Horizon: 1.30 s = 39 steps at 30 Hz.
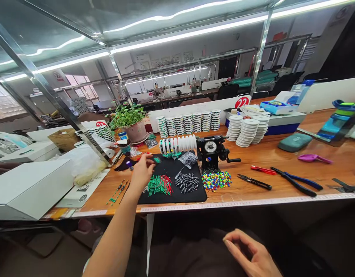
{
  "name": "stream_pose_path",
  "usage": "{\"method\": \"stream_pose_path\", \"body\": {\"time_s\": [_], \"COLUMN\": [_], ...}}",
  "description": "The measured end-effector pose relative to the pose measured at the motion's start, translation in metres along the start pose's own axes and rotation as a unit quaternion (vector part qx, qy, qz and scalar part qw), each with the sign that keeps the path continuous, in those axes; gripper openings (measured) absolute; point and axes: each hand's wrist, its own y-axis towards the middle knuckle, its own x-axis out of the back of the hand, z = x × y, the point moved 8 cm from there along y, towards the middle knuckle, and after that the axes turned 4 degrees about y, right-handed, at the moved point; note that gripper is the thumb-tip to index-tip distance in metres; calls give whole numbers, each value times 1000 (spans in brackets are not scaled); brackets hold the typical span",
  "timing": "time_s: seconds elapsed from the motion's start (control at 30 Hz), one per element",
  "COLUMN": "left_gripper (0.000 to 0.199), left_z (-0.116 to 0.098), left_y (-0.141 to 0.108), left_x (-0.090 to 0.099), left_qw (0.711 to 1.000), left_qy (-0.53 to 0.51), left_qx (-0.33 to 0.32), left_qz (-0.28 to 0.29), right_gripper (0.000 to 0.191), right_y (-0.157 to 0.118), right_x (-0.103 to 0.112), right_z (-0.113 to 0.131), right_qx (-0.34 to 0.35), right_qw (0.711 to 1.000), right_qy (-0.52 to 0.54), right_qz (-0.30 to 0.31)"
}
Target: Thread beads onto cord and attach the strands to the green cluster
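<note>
My left hand is over the left part of a black mat, its fingers curled in; anything between them is too small to make out. Just past the fingertips lies a small green patch. Below the hand are piles of green and red slim pieces and of black pieces. My right hand hangs in front of the table edge, low in view, thumb and forefinger pinched together; what they hold, if anything, does not show.
A black hand-crank winder carries a row of white spools. Colourful beads lie in front of it. Tweezers, a red pen and pliers are to the right. Stacked spools and a potted plant stand behind.
</note>
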Motion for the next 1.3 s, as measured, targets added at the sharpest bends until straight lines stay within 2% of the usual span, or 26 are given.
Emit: {"method": "stream_pose_path", "body": {"time_s": [0.07,0.1,0.13,0.2,0.27,0.33,0.4,0.47,0.53,0.6,0.67,0.8,0.87,1.0,1.07,1.17,1.23,1.3], "left_gripper": [28,29,34,44,43,37,35,35,35,33,33,36,35,36,37,38,35,35], "left_z": [-9,-15,-23,-40,-55,-66,-70,-69,-67,-65,-65,-67,-66,-66,-67,-69,-71,-72], "left_y": [-31,-50,-71,-115,-155,-182,-196,-202,-203,-203,-201,-196,-195,-194,-194,-198,-205,-216], "left_x": [9,7,-3,-35,-70,-99,-119,-132,-137,-137,-134,-125,-122,-122,-123,-127,-135,-146], "left_qw": [997,991,970,911,857,820,791,772,767,780,808,863,871,863,859,840,792,719], "left_qy": [-78,-134,-235,-379,-450,-492,-527,-547,-552,-538,-512,-451,-440,-454,-458,-480,-530,-585], "left_qx": [6,8,16,60,109,146,179,209,222,210,176,110,106,111,113,127,168,240], "left_qz": [0,17,53,151,227,255,253,247,241,240,233,202,189,194,200,217,252,289], "right_gripper": [40,39,39,38,35,31,29,27,22,21,24,29,32,29,29,34,38,38], "right_y": [3,5,7,11,14,16,17,18,18,18,19,21,22,21,17,10,3,-5], "right_x": [0,0,1,1,-4,-11,-19,-24,-23,-20,-20,-28,-29,-32,-37,-37,-33,-29], "right_z": [3,6,10,24,44,61,68,66,57,47,40,33,31,27,31,49,64,78], "right_qx": [8,8,8,18,40,63,72,68,58,46,27,-12,-14,9,63,221,336,432], "right_qw": [1000,999,999,999,998,996,994,994,996,997,998,989,988,990,986,965,931,886], "right_qy": [-7,-10,-13,-17,-16,-5,3,0,-6,-4,18,91,99,62,29,-56,-115,-165], "right_qz": [24,34,39,40,50,69,87,90,74,56,58,117,121,127,149,131,80,33]}}
